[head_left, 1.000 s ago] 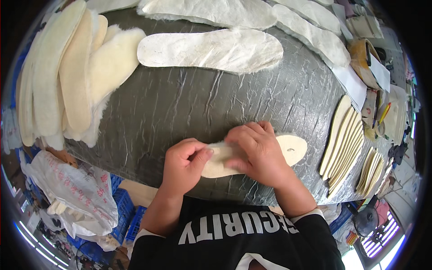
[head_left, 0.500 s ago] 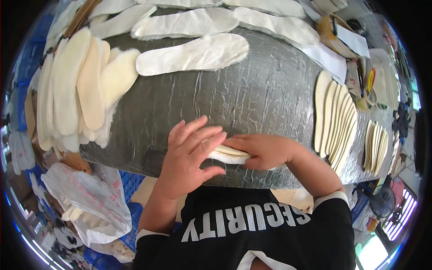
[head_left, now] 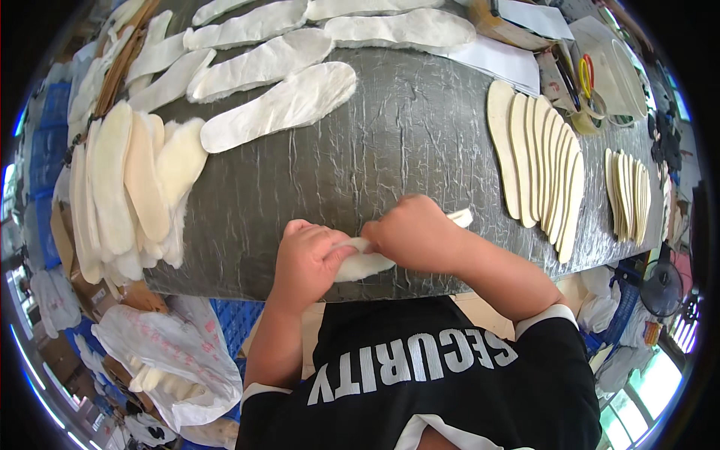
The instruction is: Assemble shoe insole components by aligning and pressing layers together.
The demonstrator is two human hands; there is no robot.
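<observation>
Close to the table's near edge, both hands are on a cream fleecy insole (head_left: 364, 268). My left hand (head_left: 306, 261) is closed round its left end, with the thumb pressing on top. The fingers of my right hand (head_left: 416, 234) are curled in and pinch its upper edge, next to my left thumb. Much of the insole is hidden under the hands. Past the right knuckles a small white end (head_left: 460, 217) sticks out; whether it belongs to the same insole I cannot tell. Beyond the hands lies a single white insole (head_left: 281, 106).
A heap of fleecy insoles (head_left: 116, 180) lies at the left. Fanned cream insoles (head_left: 536, 150) and a smaller row (head_left: 628, 195) lie at the right. White insoles (head_left: 397, 30) line the far side, near scissors (head_left: 586, 75). A plastic bag (head_left: 165, 352) hangs below the table's left.
My left hand was open with fingers spread and is now closed on the insole. My right hand has curled into a pinch. The view has shifted, so the table sits differently in it.
</observation>
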